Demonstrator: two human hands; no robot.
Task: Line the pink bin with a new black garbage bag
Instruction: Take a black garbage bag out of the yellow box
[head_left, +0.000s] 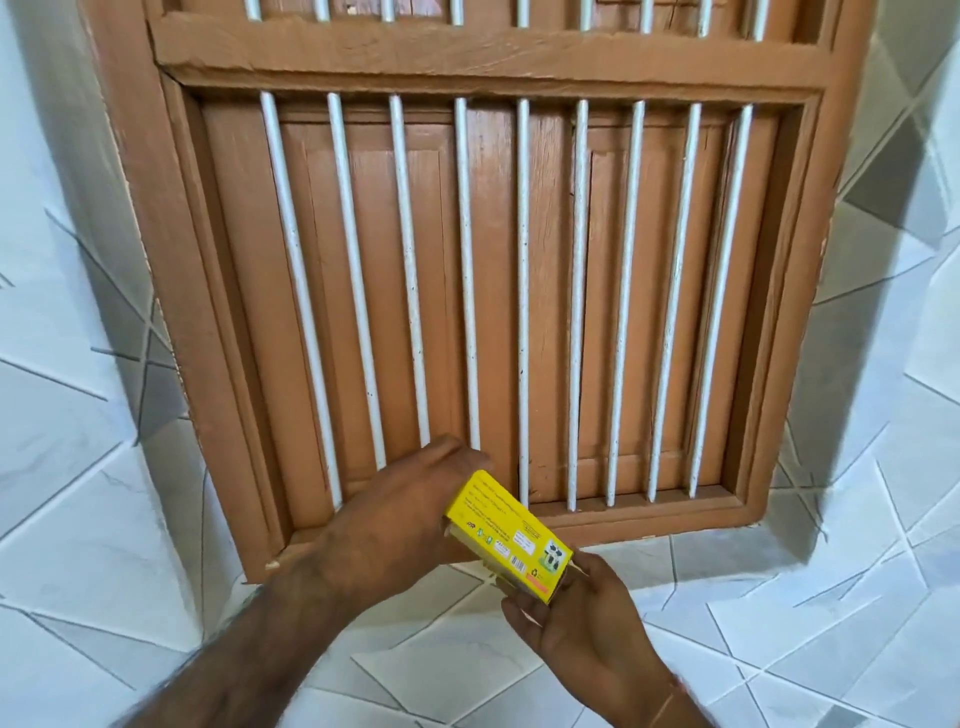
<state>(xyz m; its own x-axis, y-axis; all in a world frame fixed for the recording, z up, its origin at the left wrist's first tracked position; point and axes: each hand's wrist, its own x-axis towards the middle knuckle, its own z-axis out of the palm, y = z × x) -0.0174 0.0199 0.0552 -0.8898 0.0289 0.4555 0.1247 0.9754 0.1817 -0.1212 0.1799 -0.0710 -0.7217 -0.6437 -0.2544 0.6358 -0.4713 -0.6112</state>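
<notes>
A small yellow box with printed labels and a bin picture is held up in front of a window, tilted down to the right. My left hand covers its upper left end, fingers hidden behind or inside the box. My right hand grips its lower right end from below. Neither the pink bin nor any black bag is in view.
A brown wooden window with closed shutters and white vertical bars fills the view straight ahead. White and grey tiled walls surround it on both sides and below the sill.
</notes>
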